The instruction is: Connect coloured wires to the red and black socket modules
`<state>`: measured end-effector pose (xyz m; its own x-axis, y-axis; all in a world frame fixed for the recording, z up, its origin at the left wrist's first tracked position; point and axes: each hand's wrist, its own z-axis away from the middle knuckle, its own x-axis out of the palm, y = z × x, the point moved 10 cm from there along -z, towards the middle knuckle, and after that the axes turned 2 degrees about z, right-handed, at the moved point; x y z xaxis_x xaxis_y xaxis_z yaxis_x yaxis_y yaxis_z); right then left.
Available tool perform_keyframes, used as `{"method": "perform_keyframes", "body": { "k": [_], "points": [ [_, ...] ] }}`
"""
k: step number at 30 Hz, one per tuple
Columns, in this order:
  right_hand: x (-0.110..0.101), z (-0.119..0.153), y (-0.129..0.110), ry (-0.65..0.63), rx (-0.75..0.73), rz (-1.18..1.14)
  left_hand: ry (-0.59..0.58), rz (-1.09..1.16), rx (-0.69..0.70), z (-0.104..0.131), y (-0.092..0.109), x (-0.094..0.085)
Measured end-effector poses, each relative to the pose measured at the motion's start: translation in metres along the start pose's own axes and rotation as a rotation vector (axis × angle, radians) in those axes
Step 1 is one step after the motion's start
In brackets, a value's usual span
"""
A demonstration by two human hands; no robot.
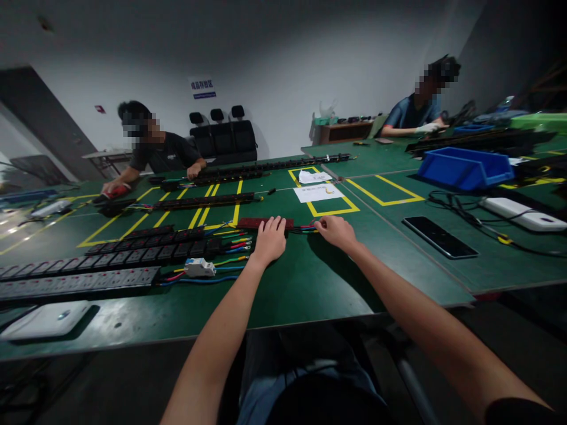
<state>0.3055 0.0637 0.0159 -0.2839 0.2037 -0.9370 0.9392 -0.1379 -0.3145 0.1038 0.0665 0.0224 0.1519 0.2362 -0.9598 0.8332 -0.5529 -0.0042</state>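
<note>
– Since you're at the left end of the green table (287, 301), what lies there?
– A rounded white device (48, 319) near the front edge. Just behind it is a grey socket strip (84, 285), with darker socket strips (146, 254) farther back.
– And beyond those?
– A co-worker in a dark shirt (155, 150) leans at the far side. Nearer, a white miniature circuit breaker (200, 267) sits among the coloured wires at the grey strip's right end.
– Now the wearer's hands?
– The left hand (271, 237) lies palm down, fingers extended, across a narrow dark red strip (248, 223) on the tabletop. Thin wires (303, 228) run from that strip's right end to the right hand (336, 231), whose curled fingers pinch them.
– What's behind that?
– A printed white sheet (310, 194) by yellow tape.
– Farther right?
– A co-worker in a blue shirt (411, 112) at the back; nearer, a black-screened smartphone (440, 237), a blue plastic bin (456, 172) behind it, then another white device (522, 213) beside black cables.
</note>
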Motion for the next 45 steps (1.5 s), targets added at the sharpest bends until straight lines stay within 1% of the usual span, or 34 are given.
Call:
{"method": "perform_keyframes", "body": {
  "k": [9, 17, 24, 32, 45],
  "points": [
    [0.004, -0.001, 0.004, -0.003, 0.010, -0.004, 0.032, 0.022, 0.005, 0.000, -0.001, 0.003],
    [0.009, -0.003, 0.007, -0.014, 0.014, -0.010, 0.023, 0.035, -0.004, 0.001, -0.001, 0.004],
    [0.008, -0.004, 0.003, -0.019, -0.005, 0.001, 0.014, 0.013, -0.007, 0.000, -0.002, 0.004],
    [0.004, -0.004, -0.002, -0.025, -0.022, 0.002, 0.003, 0.004, -0.016, 0.001, -0.003, -0.002],
    [0.002, 0.001, -0.004, -0.046, -0.049, 0.050, 0.007, 0.018, 0.000, 0.002, -0.002, 0.002]
  ]
}}
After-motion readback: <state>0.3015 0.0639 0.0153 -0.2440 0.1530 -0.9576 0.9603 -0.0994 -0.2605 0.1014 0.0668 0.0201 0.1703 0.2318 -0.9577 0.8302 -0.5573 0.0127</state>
